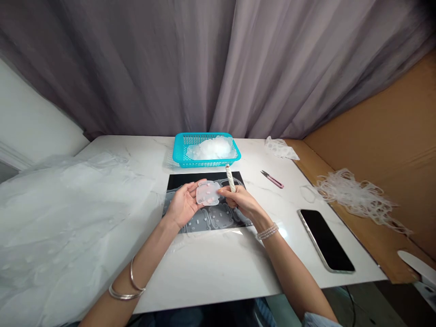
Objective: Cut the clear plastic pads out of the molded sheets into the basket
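My left hand [184, 202] cups a small translucent white rubbery piece [207, 193] with little bumps, holding it above a black mat [177, 181]. My right hand [240, 200] touches the piece's right edge with its fingertips and grips a slim white pen-like tool [230, 178] that points up and away. More translucent moulded pieces [213, 220] lie on the black mat under my hands.
A turquoise basket [180, 154] with whitish translucent pieces stands behind the mat. Pink snips [272, 179] and a dark phone [326, 240] lie to the right. Trimmed scraps [354, 195] pile on brown cardboard [391, 136]. A clear plastic sheet [57, 218] covers the left.
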`<state>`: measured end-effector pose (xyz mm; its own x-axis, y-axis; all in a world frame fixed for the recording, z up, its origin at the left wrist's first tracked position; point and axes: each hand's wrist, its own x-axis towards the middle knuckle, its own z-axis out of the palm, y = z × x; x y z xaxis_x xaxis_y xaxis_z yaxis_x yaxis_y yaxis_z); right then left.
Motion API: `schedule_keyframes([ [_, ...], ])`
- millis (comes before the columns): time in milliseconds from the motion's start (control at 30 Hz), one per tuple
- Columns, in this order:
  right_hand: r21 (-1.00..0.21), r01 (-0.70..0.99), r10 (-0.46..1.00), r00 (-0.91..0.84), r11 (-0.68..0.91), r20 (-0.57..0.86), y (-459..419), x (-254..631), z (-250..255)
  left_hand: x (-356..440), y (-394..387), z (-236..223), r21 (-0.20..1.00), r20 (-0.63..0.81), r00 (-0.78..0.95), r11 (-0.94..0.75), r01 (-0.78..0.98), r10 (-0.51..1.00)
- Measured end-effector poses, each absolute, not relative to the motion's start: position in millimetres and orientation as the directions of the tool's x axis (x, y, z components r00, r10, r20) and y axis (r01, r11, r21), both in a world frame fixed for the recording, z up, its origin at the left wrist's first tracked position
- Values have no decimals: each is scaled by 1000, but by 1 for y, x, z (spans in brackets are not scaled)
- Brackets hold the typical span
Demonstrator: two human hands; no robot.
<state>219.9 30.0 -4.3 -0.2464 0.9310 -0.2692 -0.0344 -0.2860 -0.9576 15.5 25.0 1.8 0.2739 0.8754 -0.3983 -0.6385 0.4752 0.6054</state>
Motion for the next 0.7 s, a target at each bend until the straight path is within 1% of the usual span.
schedule_keyframes([
  [100,-974,-37,964,-160,-222,-214,30,219,-4,14,25,-2,601,-422,266,487,-634,867],
  [167,-994,24,993,-58,-105,-106,29,218,-4,14,24,-4,593,-445,262,501,-630,856],
  [200,-995,93,999,-25,-28,-31,28,216,-4,14,24,-5,586,-452,270,512,-629,850],
  [233,-983,178,998,-34,49,44,27,215,-4,14,24,-5,574,-451,292,525,-629,843],
  [267,-959,258,991,-89,121,101,25,214,-3,14,24,-4,560,-441,323,539,-630,837],
  [300,-932,315,977,-171,180,131,23,212,-2,14,23,-4,546,-427,356,551,-632,831],
  [367,-910,348,950,-287,225,126,21,212,1,14,23,-2,523,-401,398,563,-640,825],
  [400,-914,346,953,-279,212,116,20,213,3,14,23,-1,517,-397,400,561,-646,826],
  [433,-924,339,969,-222,180,107,21,215,4,14,23,-1,514,-402,390,557,-652,829],
  [500,-953,294,997,-45,78,68,24,221,5,14,23,-1,513,-417,366,548,-661,832],
  [567,-979,204,998,61,-21,-8,29,228,3,13,23,-1,511,-425,360,549,-661,830],
  [633,-990,99,994,61,-101,-96,32,232,-2,13,23,-1,510,-423,368,553,-659,828],
  [700,-986,15,986,6,-169,-169,34,233,-6,14,22,0,510,-415,374,553,-659,829],
])
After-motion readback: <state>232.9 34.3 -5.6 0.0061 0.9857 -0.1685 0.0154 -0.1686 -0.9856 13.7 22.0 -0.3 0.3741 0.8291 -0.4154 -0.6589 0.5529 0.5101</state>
